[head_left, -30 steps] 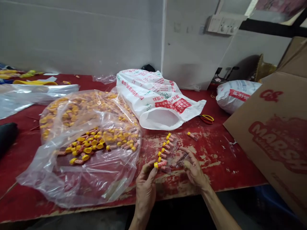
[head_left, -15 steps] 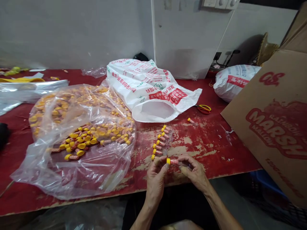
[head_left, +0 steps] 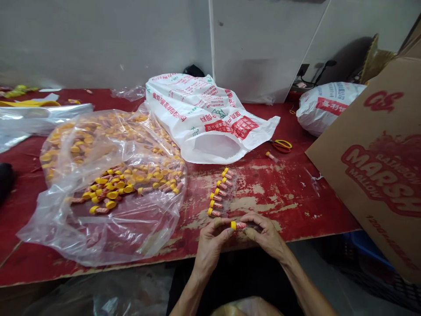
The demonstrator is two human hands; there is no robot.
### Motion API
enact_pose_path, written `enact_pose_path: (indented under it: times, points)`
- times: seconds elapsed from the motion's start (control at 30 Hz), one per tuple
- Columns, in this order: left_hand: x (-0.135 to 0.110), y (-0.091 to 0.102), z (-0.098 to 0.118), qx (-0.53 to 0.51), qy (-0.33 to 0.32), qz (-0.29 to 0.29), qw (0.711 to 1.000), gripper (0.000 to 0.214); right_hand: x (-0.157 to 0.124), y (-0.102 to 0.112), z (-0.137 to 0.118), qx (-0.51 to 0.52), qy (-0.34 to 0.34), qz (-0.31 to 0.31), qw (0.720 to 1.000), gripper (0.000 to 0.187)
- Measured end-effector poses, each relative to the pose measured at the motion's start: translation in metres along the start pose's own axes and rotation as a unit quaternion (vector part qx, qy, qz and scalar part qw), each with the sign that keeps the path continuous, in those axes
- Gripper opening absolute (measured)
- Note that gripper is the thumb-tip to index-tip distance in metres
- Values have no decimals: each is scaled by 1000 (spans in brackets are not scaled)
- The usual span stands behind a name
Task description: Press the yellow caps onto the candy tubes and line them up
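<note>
Between my two hands is a small candy tube (head_left: 240,225) with a yellow cap and red-and-white contents. My left hand (head_left: 212,245) pinches it at the cap end, thumb and finger closed. At the other end, my right hand (head_left: 265,235) is closed on the tube's clear plastic end, partly hidden by the fingers. Just beyond my hands lies a slanting row of several similar tubes (head_left: 216,205), yellow caps to the left, in clear film. To the left, a large clear plastic bag (head_left: 138,243) lies with its mouth toward me, full of yellow-capped tubes (head_left: 112,193).
A white printed sack (head_left: 197,109) lies at the back, mouth facing me. Yellow-and-red-handled scissors (head_left: 282,145) and a single tube (head_left: 271,156) are right of it. A cardboard carton (head_left: 371,175) stands at the right edge, before another white sack (head_left: 329,107).
My hands have come slightly nearer my body with the tube still between them. The single tube near the scissors has shifted closer to them. The camera view has tilted slightly.
</note>
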State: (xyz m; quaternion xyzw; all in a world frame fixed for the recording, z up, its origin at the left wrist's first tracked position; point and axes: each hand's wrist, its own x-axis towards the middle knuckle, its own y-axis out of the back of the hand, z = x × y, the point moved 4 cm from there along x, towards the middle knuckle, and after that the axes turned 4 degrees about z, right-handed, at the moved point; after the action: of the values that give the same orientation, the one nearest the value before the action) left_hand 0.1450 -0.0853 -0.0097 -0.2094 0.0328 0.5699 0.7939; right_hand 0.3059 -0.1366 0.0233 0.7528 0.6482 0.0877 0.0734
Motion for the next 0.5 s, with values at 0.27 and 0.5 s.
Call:
enact_pose_path:
  times: [0.27,0.5]
  points:
    - [-2,-6,8,65,-13,-10,998,27,2,-7,12,36,-72,25,996,23]
    - [8,4,0,15,88,46,995,46,2,-5,7,-37,-56,20,998,34]
